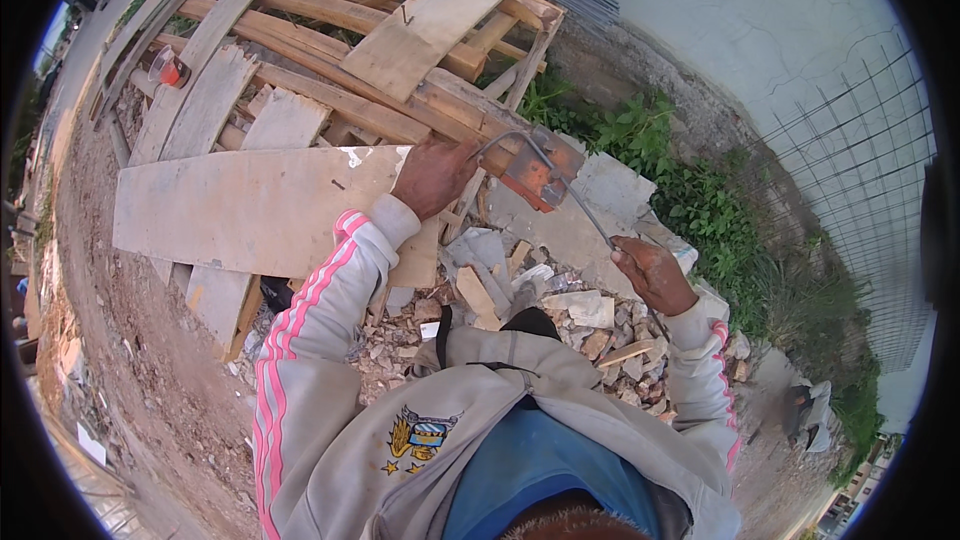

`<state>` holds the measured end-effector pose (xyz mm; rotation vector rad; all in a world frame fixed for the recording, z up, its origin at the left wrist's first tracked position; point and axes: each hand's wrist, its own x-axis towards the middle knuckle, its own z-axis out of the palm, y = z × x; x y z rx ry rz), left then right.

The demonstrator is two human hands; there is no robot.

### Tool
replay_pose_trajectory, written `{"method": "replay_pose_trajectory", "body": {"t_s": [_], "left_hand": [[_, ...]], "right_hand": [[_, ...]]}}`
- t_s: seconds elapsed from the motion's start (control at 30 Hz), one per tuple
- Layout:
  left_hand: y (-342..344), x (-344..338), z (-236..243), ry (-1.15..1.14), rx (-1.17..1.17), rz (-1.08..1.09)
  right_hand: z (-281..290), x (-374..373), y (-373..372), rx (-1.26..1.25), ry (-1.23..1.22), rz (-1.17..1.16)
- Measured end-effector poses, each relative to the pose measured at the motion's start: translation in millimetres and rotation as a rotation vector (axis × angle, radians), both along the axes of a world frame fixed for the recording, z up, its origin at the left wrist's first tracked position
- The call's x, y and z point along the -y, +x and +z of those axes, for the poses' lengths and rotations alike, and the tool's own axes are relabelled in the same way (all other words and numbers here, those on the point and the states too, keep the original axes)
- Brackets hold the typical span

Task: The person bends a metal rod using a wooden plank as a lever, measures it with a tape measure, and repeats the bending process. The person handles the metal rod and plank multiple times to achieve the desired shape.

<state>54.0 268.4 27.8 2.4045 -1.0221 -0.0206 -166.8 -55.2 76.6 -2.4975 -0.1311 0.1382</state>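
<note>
Your metal rod [590, 216] lies just in front of you, running between your two hands: from your left hand [435, 178] it arches over the rusty metal block [528, 180], then slants down to your right hand [655, 275], its long straight part pointing away and to your left. Your left hand is the nearer one to the block, beside it; your right hand sits farther off, beyond its right edge. Your left hand is curled closed on the rod's bent end, fingertips out of sight; your right has thumb and fingers pinched round the straight part, with a tail of rod sticking out below.

The rod is thin, dark and smoothly curved at the bend. The block is flat and squarish, with orange-red edges, on the end of a rough wooden beam [460, 105]. A broad, scuffed board [240, 210] lies left, jagged rubble [630, 370] below.
</note>
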Motion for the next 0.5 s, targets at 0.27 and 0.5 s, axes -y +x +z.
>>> {"method": "replay_pose_trajectory", "body": {"t_s": [0.27,0.5], "left_hand": [[-0.6,-3.4,-7.5,0.052,0.091,-0.006],[-4.3,-3.2,-5.0,0.052,0.118,-0.029]], "right_hand": [[-40.8,-2.2,71.5,-0.133,0.43,0.118],[-58.8,-19.3,81.3,-0.435,0.958,-0.026]]}}
